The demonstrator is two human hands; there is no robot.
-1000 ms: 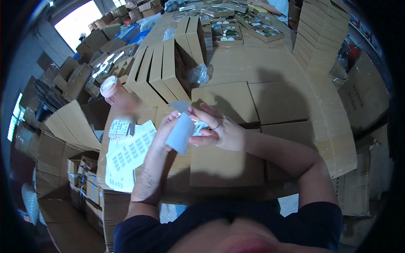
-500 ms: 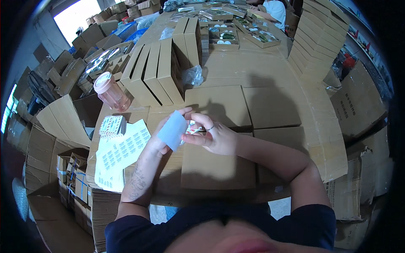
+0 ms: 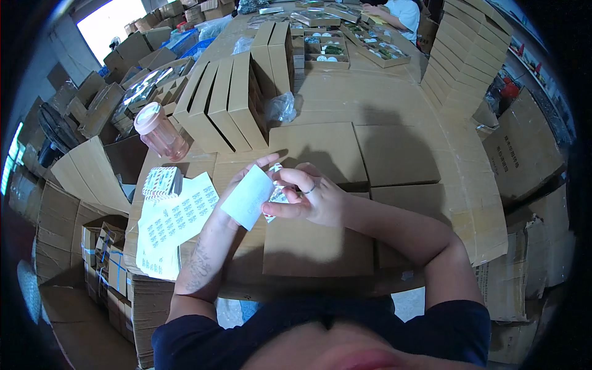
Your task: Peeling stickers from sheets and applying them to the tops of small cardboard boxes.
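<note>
Lowered slightly since before, both hands' fingers pinch a white slip (image 3: 248, 197) and small packet (image 3: 279, 196); trays (image 3: 330, 50) hold small items.

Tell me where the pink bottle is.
The pink bottle stands on the left side of the table, beside the upright cardboard boxes and beyond the label sheets.

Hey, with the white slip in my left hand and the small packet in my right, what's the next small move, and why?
Probably bring the white slip against the small packet: the left hand and right hand hold them almost edge to edge above the flat cardboard box.
</note>
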